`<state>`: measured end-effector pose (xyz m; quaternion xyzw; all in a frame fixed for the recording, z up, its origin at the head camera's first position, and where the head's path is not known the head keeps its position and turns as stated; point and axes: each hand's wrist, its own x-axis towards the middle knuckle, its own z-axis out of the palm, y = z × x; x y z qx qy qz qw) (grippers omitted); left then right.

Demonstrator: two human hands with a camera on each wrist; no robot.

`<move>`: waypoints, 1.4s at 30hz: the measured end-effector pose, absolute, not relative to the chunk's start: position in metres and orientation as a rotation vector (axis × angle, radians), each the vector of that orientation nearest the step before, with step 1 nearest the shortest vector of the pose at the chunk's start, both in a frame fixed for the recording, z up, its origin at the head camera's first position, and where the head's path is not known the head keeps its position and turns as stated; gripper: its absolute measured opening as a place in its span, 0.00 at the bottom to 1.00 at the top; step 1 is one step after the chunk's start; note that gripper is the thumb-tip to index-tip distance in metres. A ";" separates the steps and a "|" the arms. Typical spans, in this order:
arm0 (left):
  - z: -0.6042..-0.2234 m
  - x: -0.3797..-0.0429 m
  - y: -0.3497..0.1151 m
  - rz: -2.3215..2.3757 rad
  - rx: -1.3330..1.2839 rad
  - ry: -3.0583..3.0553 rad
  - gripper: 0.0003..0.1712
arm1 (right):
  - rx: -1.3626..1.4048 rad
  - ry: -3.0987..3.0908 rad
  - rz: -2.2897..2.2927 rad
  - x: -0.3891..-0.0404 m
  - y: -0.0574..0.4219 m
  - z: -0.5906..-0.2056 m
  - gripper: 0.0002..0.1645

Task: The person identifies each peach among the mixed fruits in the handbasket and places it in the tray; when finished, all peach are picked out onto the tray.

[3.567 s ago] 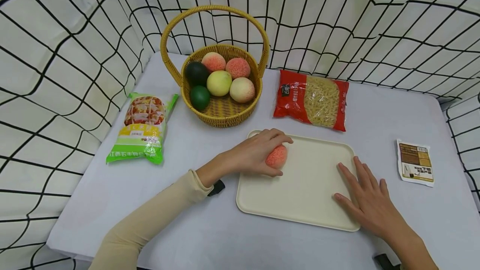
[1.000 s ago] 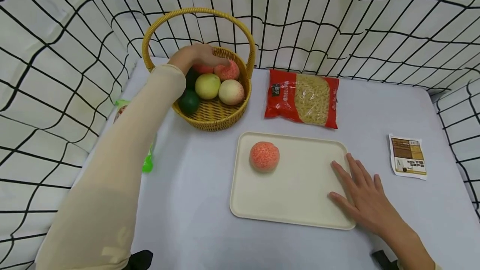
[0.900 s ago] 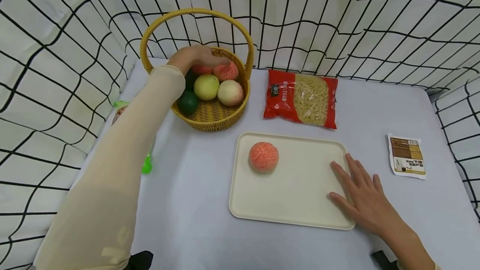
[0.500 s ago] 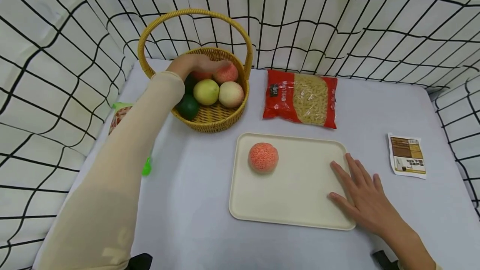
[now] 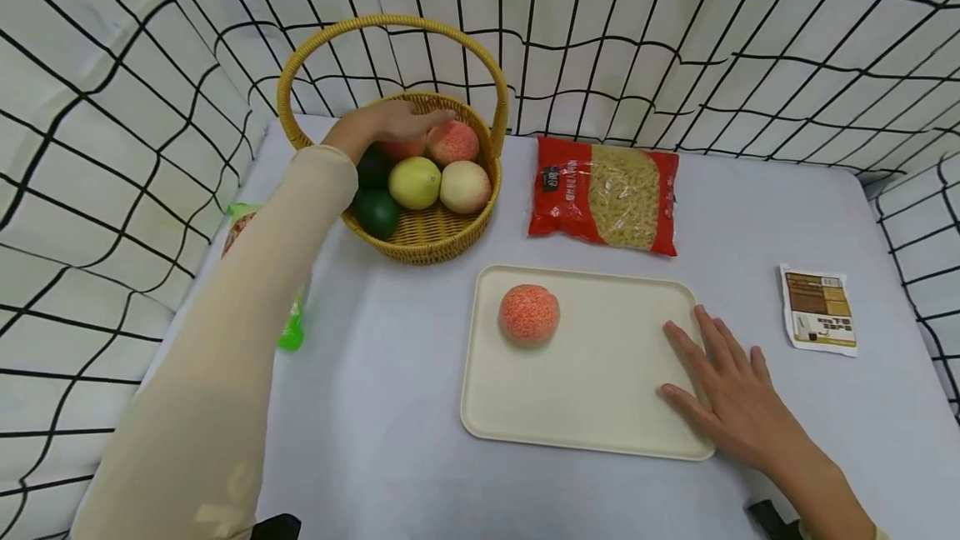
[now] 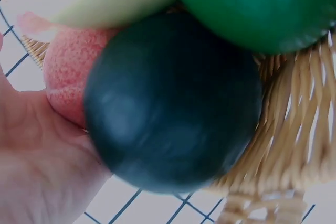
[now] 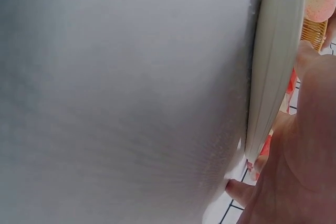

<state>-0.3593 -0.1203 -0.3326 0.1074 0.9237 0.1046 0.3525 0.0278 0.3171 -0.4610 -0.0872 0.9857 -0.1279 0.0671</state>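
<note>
My left hand [image 5: 386, 125] reaches under the handle of a yellow wicker basket [image 5: 427, 250] and grips a reddish peach [image 5: 405, 147] at the back left; most of its fingers are hidden. In the left wrist view the palm lies against the peach [image 6: 71, 72], behind a dark round fruit [image 6: 173, 103]. Beside it in the basket are another peach [image 5: 453, 142], a yellow-green fruit [image 5: 415, 182], a pale peach [image 5: 465, 187] and a green fruit [image 5: 376, 213]. My right hand [image 5: 738, 398] rests with spread fingers on the right edge of a cream tray [image 5: 585, 407]. A coral peach [image 5: 529, 315] sits on the tray.
A red bag of pasta [image 5: 604, 196] lies behind the tray. To the right is a small brown and white packet [image 5: 817, 310]. A green food bag [image 5: 292, 330] lies mostly hidden under the left forearm. Black wire grid [image 5: 600, 48] surrounds the white table.
Since the earliest frame my left hand has let go of the coral peach on the tray and moved into the basket. In the last second it shifted only slightly. The right hand stays on the tray.
</note>
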 end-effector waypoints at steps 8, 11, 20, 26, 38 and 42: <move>-0.319 -0.351 -0.131 0.396 0.374 2.618 0.46 | -0.253 2.966 -0.390 0.027 0.315 -0.460 0.51; -0.314 -0.344 -0.135 0.468 0.401 2.657 0.43 | -0.257 2.966 -0.390 0.027 0.315 -0.460 0.51; -0.307 -0.318 -0.136 0.726 0.500 2.691 0.34 | -0.253 2.964 -0.387 0.028 0.315 -0.461 0.52; -0.304 -0.294 -0.136 0.796 0.526 2.701 0.34 | -0.255 2.966 -0.388 0.028 0.315 -0.460 0.52; -0.311 -0.256 -0.140 1.013 0.702 2.731 0.29 | -0.264 2.963 -0.393 0.028 0.314 -0.458 0.51; -0.310 -0.246 -0.139 1.041 0.727 2.757 0.29 | -0.264 2.968 -0.403 0.028 0.314 -0.458 0.51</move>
